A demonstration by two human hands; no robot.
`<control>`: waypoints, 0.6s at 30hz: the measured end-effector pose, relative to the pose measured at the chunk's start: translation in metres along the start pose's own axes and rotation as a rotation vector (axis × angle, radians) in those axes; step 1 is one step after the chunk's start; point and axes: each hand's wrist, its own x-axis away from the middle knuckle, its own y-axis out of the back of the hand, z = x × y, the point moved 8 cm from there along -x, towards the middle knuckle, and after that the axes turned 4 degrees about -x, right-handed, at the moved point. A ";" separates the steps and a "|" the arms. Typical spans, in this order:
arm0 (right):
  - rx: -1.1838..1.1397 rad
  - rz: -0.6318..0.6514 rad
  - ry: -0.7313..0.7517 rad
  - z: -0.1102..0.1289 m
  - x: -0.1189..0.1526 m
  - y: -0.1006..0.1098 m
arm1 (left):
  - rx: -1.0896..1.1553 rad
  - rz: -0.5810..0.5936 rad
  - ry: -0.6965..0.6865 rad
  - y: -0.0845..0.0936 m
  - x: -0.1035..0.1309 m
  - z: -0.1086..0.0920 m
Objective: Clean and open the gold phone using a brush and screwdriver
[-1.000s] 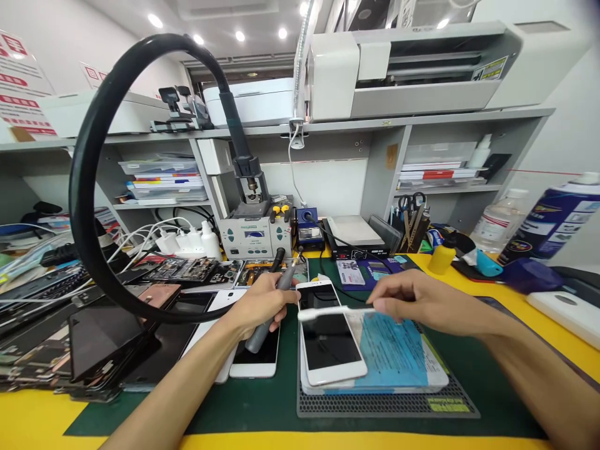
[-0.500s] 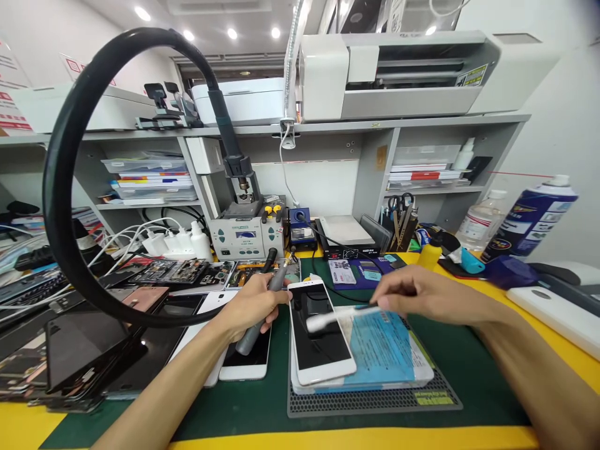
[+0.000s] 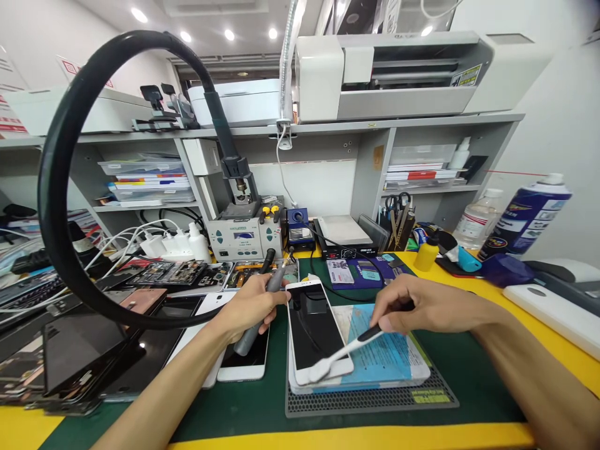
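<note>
My left hand [image 3: 255, 306] is closed around a grey cylindrical tool [image 3: 249, 339] with a slim metal tip, and its fingertips reach the upper left edge of a white phone [image 3: 315, 331]. The phone lies face up, slightly slanted, on a blue and white box [image 3: 384, 356]. Pinched in my right hand [image 3: 412, 304] is a white toothbrush [image 3: 344, 353] with a black grip. Its head rests on the phone's lower white border. Below the box is a grey honeycomb mat [image 3: 370, 405].
More phones [image 3: 246, 362] and stripped phone parts [image 3: 75, 350] crowd the left side. A thick black hose [image 3: 51, 156] loops in front of the grey station [image 3: 246, 237]. At right stand a yellow bottle [image 3: 426, 255], a clear bottle [image 3: 478, 219] and a blue spray can [image 3: 525, 215].
My right hand has shifted a little down, and the toothbrush head has moved from mid-screen to the phone's lower border. My left hand stays at the phone's upper edge.
</note>
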 end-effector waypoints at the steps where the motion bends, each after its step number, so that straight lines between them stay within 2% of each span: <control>1: 0.016 0.019 -0.020 -0.002 0.002 0.000 | -0.001 0.001 -0.001 0.000 0.000 0.000; 4: 0.033 0.039 -0.057 -0.008 0.010 0.004 | -0.003 0.003 -0.004 0.000 0.000 0.000; 9: 0.020 -0.038 0.025 0.001 0.011 0.011 | -0.005 0.009 -0.013 0.000 0.000 -0.001; 13: 0.085 -0.013 -0.057 -0.005 0.009 0.009 | -0.005 0.001 -0.019 0.000 -0.001 0.000; 15: 0.066 0.000 -0.050 -0.008 0.010 0.010 | -0.006 -0.004 -0.020 0.000 -0.001 0.000; 18: 0.007 -0.073 -0.010 -0.007 0.007 0.015 | -0.009 -0.015 -0.023 -0.001 -0.001 -0.001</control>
